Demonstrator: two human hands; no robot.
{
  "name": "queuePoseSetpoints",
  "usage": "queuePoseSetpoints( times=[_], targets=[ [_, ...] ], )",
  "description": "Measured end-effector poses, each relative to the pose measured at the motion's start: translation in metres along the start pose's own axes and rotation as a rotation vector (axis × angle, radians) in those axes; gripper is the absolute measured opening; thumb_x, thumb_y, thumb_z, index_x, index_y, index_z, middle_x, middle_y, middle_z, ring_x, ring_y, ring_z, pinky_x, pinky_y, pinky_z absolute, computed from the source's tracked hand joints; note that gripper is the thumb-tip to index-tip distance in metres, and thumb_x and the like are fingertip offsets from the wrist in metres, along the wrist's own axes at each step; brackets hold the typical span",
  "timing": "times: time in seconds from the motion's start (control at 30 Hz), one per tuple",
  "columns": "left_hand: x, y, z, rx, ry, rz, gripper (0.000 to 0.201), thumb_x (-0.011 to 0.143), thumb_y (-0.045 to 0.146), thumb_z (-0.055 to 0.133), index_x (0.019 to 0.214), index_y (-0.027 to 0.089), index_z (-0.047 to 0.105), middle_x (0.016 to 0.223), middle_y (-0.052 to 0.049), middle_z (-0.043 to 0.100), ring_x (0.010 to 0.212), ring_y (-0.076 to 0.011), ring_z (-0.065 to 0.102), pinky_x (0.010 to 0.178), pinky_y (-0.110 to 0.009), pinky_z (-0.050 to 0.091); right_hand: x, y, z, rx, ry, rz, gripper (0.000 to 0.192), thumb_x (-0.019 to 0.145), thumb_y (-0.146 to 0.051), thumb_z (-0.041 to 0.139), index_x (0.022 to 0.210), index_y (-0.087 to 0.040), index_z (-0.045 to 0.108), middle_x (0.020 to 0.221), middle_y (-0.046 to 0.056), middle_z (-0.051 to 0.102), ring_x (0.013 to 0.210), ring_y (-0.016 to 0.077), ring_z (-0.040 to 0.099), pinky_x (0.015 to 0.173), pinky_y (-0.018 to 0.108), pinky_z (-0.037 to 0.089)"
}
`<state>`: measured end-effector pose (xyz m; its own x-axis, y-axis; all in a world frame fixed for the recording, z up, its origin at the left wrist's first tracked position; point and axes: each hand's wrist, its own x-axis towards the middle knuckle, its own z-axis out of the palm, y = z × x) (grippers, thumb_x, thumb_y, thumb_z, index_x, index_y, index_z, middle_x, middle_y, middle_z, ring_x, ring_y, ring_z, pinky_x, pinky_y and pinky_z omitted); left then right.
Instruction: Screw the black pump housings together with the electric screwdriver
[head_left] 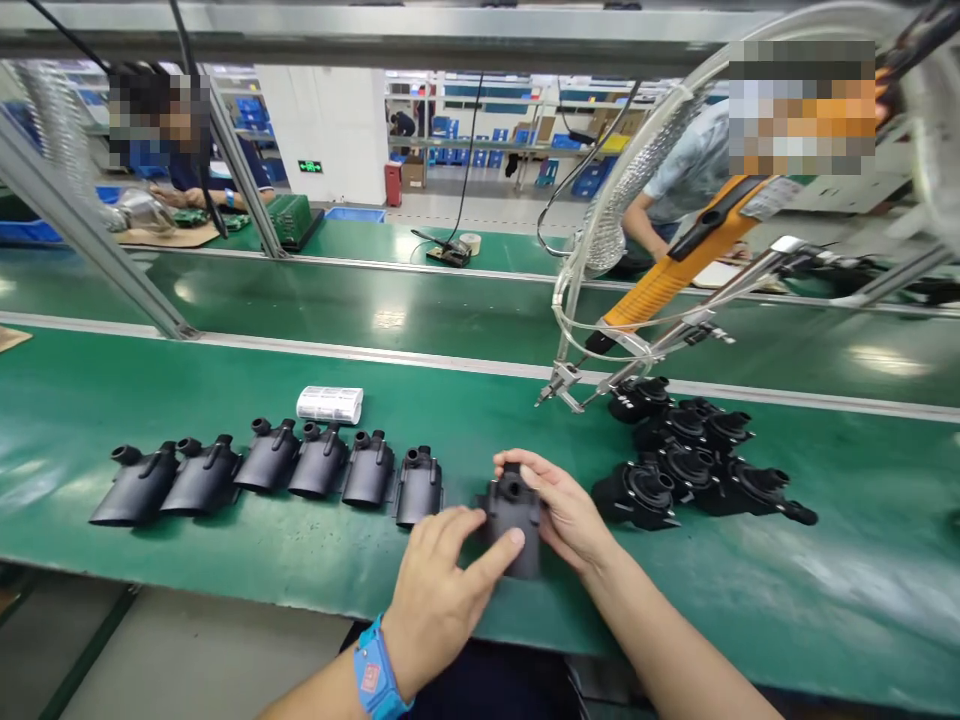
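Observation:
Near the bench's front edge, a black plastic housing (523, 552) with a short round port near its top is between my two hands. My left hand (439, 592), with a blue wrist strap (377, 672), grips it from the left, thumb on its front face. My right hand (568, 514) is closed around its upper right side, fingertips at the top. To the left stands a row of several similar black housings, the nearest one (420, 487) just beyond my left hand. On the right, several black assemblies with round fittings (646, 492) lie grouped together.
An orange electric screwdriver (660, 285) hangs on a metal arm above the right-hand group. A white label roll (330, 404) lies behind the row. A metal rail (360, 352) crosses the green bench (247, 560). Two people sit across the line.

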<state>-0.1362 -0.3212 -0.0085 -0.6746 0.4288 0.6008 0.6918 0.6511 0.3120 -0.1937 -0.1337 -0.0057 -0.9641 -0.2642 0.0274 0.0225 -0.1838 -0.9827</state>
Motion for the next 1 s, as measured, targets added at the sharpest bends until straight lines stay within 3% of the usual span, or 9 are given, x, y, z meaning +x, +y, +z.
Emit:
queuePoseSetpoints(
  times=[0.1, 0.17, 0.33, 0.43, 0.53, 0.67, 0.77, 0.87, 1.0],
  targets=[
    [0.001, -0.009, 0.011, 0.175, -0.097, 0.027, 0.056, 0.085, 0.012, 0.053, 0.133, 0.041, 0.046, 0.133, -0.005, 0.050, 0.128, -0.0284, 0.042, 0.102, -0.046, 0.035, 0.008, 0.007, 0.001, -0.336, 0.057, -0.047, 0.045, 0.097, -0.045, 0.044, 0.117, -0.005, 0.054, 0.112, 0.013, 0.050, 0.104, 0.0140, 0.051, 0.096, 0.034, 0.044],
    [0.002, -0.013, 0.016, 0.206, -0.144, 0.069, 0.053, 0.085, 0.016, 0.055, 0.132, 0.039, 0.048, 0.139, -0.002, 0.047, 0.132, -0.0281, 0.038, 0.108, -0.046, 0.027, 0.002, 0.003, -0.003, -0.592, 0.176, -0.144, 0.042, 0.095, -0.045, 0.046, 0.112, -0.008, 0.059, 0.112, 0.012, 0.051, 0.109, 0.0144, 0.048, 0.104, 0.036, 0.036],
    [0.005, -0.019, 0.015, 0.256, -0.139, 0.012, 0.056, 0.082, 0.018, 0.059, 0.133, 0.038, 0.048, 0.141, -0.002, 0.046, 0.136, -0.0309, 0.033, 0.111, -0.052, 0.018, -0.038, -0.024, -0.042, -1.078, 0.803, -0.359, 0.045, 0.087, -0.048, 0.059, 0.109, -0.010, 0.061, 0.105, 0.011, 0.051, 0.105, 0.0162, 0.042, 0.104, 0.036, 0.029],
    [0.009, -0.017, 0.012, 0.276, -0.144, -0.022, 0.059, 0.081, 0.013, 0.056, 0.135, 0.036, 0.047, 0.139, -0.004, 0.047, 0.135, -0.0316, 0.033, 0.111, -0.054, 0.017, -0.055, -0.030, -0.070, -1.199, 0.956, -0.315, 0.048, 0.084, -0.054, 0.060, 0.101, -0.009, 0.063, 0.100, 0.010, 0.050, 0.090, 0.0129, 0.044, 0.092, 0.031, 0.036],
    [0.013, -0.014, 0.010, 0.276, -0.139, -0.039, 0.060, 0.080, 0.010, 0.054, 0.135, 0.034, 0.047, 0.137, -0.005, 0.049, 0.135, -0.0323, 0.033, 0.111, -0.056, 0.015, -0.062, -0.030, -0.085, -1.198, 0.957, -0.248, 0.046, 0.087, -0.054, 0.055, 0.093, -0.010, 0.064, 0.105, 0.010, 0.049, 0.087, 0.0110, 0.045, 0.087, 0.028, 0.038],
    [0.014, -0.012, 0.008, 0.228, -0.094, -0.054, 0.054, 0.082, 0.015, 0.056, 0.133, 0.032, 0.049, 0.135, -0.007, 0.051, 0.135, -0.0329, 0.033, 0.111, -0.057, 0.015, -0.069, -0.032, -0.087, -0.998, 0.904, -0.208, 0.045, 0.083, -0.051, 0.061, 0.093, -0.007, 0.063, 0.100, 0.010, 0.051, 0.095, 0.0134, 0.046, 0.097, 0.034, 0.037],
    [0.011, -0.011, 0.007, 0.099, -0.071, 0.010, 0.051, 0.086, 0.027, 0.059, 0.135, 0.027, 0.047, 0.134, -0.010, 0.051, 0.133, -0.0314, 0.037, 0.110, -0.052, 0.025, -0.074, -0.033, -0.080, -0.655, 0.792, -0.200, 0.045, 0.083, -0.046, 0.064, 0.102, -0.006, 0.058, 0.098, 0.010, 0.053, 0.093, 0.0123, 0.051, 0.092, 0.032, 0.043],
    [0.008, -0.007, 0.006, -0.103, -0.067, 0.115, 0.064, 0.086, 0.038, 0.060, 0.141, 0.020, 0.034, 0.134, -0.014, 0.049, 0.130, -0.0280, 0.042, 0.105, -0.044, 0.038, -0.075, -0.029, -0.066, -0.265, 0.646, -0.191, 0.050, 0.083, -0.042, 0.064, 0.116, -0.006, 0.049, 0.100, 0.010, 0.052, 0.089, 0.0114, 0.053, 0.083, 0.027, 0.049],
    [0.009, 0.005, 0.004, -0.293, -0.023, 0.153, 0.069, 0.085, 0.039, 0.062, 0.142, 0.019, 0.028, 0.132, -0.016, 0.048, 0.123, -0.0251, 0.048, 0.100, -0.039, 0.045, -0.069, -0.023, -0.039, 0.165, 0.467, -0.164, 0.052, 0.084, -0.038, 0.064, 0.122, -0.011, 0.043, 0.101, 0.009, 0.049, 0.087, 0.0100, 0.053, 0.077, 0.024, 0.052]
  ],
)
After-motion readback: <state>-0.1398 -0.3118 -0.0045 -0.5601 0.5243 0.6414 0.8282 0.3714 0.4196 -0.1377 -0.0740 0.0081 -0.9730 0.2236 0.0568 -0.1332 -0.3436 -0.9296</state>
